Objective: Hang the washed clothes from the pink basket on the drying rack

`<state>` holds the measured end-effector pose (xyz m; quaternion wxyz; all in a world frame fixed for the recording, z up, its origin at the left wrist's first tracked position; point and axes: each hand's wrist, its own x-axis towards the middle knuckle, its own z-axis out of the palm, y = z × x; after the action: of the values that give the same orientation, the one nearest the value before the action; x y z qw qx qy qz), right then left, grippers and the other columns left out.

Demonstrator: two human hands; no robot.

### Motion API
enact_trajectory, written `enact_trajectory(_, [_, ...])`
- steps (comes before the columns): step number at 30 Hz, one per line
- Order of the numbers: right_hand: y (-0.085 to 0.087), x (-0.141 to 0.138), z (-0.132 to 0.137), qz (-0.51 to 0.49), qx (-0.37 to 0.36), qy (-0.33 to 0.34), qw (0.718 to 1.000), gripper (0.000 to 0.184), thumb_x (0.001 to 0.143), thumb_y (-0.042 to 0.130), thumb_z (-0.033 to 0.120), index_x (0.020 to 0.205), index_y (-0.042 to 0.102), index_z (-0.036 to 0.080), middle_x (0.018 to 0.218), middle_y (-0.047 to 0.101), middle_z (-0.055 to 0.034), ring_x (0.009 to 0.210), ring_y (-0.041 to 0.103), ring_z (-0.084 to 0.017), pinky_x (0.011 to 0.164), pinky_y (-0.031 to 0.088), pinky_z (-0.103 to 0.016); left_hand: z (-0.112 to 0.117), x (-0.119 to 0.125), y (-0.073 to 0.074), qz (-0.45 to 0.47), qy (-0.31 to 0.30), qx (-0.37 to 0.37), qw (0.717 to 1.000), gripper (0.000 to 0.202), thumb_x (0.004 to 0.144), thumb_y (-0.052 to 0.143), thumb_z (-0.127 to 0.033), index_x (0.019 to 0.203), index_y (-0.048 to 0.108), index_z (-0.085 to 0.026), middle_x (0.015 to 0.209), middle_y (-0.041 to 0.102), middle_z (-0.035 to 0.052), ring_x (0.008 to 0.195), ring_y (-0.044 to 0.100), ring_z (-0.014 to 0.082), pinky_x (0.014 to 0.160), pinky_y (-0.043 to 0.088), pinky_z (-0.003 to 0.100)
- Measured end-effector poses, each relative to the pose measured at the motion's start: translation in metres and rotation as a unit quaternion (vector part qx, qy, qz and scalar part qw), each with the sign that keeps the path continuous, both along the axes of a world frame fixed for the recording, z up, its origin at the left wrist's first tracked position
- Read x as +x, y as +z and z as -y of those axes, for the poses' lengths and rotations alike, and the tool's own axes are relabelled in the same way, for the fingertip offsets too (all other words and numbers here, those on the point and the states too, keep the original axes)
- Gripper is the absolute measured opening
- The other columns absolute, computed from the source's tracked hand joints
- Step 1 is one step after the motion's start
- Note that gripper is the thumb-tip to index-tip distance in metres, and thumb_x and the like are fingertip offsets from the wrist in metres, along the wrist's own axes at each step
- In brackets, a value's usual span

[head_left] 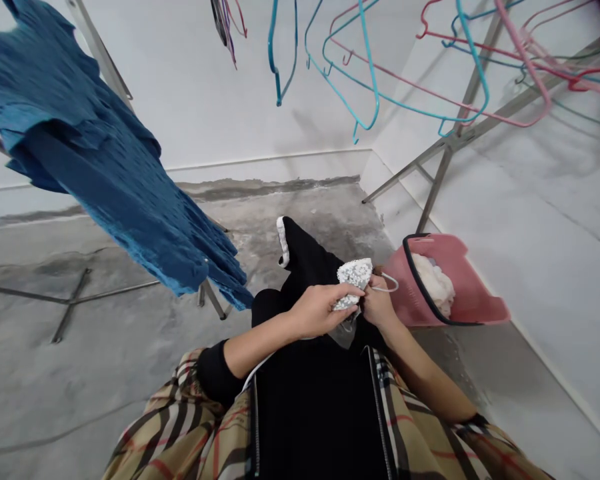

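While pinching the white-speckled cloth point(356, 270) with the left hand point(325, 308), clasping its side near the thin grey loop point(397, 285) with the right hand point(379, 305) close by, just left of the pink plastic basket point(471, 297).

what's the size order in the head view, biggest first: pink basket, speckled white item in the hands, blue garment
1. Blue garment
2. Pink basket
3. Speckled white item, partly covered by fingers but clearly smallest

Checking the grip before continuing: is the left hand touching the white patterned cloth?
Touching; the head view shows the left hand pinching the white patterned cloth between its fingers.
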<state>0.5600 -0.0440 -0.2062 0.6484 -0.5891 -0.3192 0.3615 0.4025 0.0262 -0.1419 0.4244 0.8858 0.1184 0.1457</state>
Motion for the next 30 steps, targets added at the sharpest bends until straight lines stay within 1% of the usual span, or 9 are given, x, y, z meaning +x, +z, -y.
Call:
enact_trajectory(5, [0.004,0.019,0.008,0.039,0.0,-0.01,0.999,0.047,0.074,0.066,0.059,0.056,0.05,0.019,0.047,0.037,0.0049,0.044,0.028,-0.007,0.042,0.025,-0.021,-0.027,-0.022,0.019,-0.024,0.057,0.199,0.978,0.038,0.088,0.062,-0.04,0.125,0.062,-0.031,0.109,0.071,0.0029,0.087,0.069,0.0159,0.071,0.05,0.023])
enact_trajectory(8, [0.023,0.025,0.01,0.15,0.0,0.023,0.988,0.044,0.08,0.062,0.055,0.058,0.057,0.017,0.053,0.046,0.0021,0.05,0.037,-0.008,0.047,0.03,-0.022,-0.042,-0.025,0.037,0.069,0.141,0.362,0.919,0.027,0.09,0.061,-0.038,0.114,0.069,-0.029,0.106,0.072,0.0045,0.094,0.066,0.0189,0.081,0.049,0.03])
enact_trajectory(11, [0.046,0.022,0.01,0.221,0.03,0.072,0.972,0.041,0.082,0.063,0.048,0.058,0.061,0.015,0.057,0.053,0.0009,0.054,0.042,-0.009,0.053,0.035,-0.023,-0.049,-0.02,0.048,0.066,0.112,0.482,0.866,0.024,0.091,0.059,-0.032,0.113,0.068,-0.029,0.099,0.072,0.0047,0.096,0.063,0.0218,0.087,0.045,0.037])
enact_trajectory(14, [0.061,0.02,0.009,0.215,0.055,0.12,0.968,0.04,0.082,0.064,0.047,0.059,0.063,0.015,0.061,0.059,-0.0006,0.058,0.049,-0.011,0.058,0.039,-0.024,-0.049,-0.014,0.051,0.005,0.055,0.485,0.873,0.02,0.094,0.054,-0.029,0.107,0.069,-0.027,0.075,0.067,0.0013,0.07,0.058,0.0155,0.067,0.042,0.028])
enact_trajectory(17, [0.063,0.027,0.012,0.156,0.033,0.149,0.976,0.034,0.079,0.069,0.048,0.071,0.07,0.015,0.07,0.066,-0.0025,0.066,0.056,-0.014,0.062,0.044,-0.025,-0.05,-0.016,0.05,0.013,0.074,0.427,0.901,0.019,0.094,0.053,-0.031,0.1,0.071,-0.029,0.069,0.064,-0.0003,0.059,0.052,0.0127,0.054,0.03,0.024])
enact_trajectory(20, [0.048,0.047,0.019,0.093,0.017,0.128,0.987,0.032,0.075,0.073,0.047,0.091,0.075,0.019,0.091,0.071,-0.0044,0.084,0.063,-0.018,0.078,0.049,-0.029,-0.053,-0.025,0.055,0.036,0.132,0.383,0.914,0.018,0.091,0.056,-0.035,0.095,0.074,-0.031,0.069,0.066,0.0,0.06,0.053,0.0128,0.051,0.027,0.023])
enact_trajectory(22, [0.028,0.063,0.023,0.054,0.009,0.056,0.997,0.035,0.075,0.073,0.048,0.098,0.074,0.021,0.097,0.071,-0.0047,0.091,0.064,-0.018,0.085,0.048,-0.03,-0.055,-0.033,0.06,0.027,0.167,0.39,0.905,0.02,0.092,0.055,-0.036,0.095,0.075,-0.032,0.07,0.067,0.0006,0.062,0.056,0.0134,0.051,0.028,0.024])
enact_trajectory(26, [-0.022,0.08,0.025,-0.037,-0.048,-0.059,0.996,0.044,0.067,0.075,0.054,0.091,0.07,0.018,0.086,0.068,-0.0023,0.079,0.06,-0.013,0.076,0.048,-0.027,-0.057,-0.047,0.067,0.021,0.217,0.425,0.879,0.021,0.092,0.055,-0.036,0.1,0.075,-0.032,0.075,0.07,0.0007,0.066,0.061,0.0134,0.051,0.032,0.024])
enact_trajectory(30, [-0.051,0.058,0.02,-0.062,-0.095,0.043,0.993,0.046,0.057,0.083,0.04,0.092,0.067,0.015,0.08,0.065,-0.0008,0.072,0.057,-0.012,0.069,0.046,-0.026,-0.057,-0.055,0.069,0.032,0.236,0.45,0.861,0.019,0.09,0.058,-0.033,0.098,0.075,-0.032,0.075,0.07,-0.0004,0.069,0.063,0.0139,0.053,0.034,0.025])
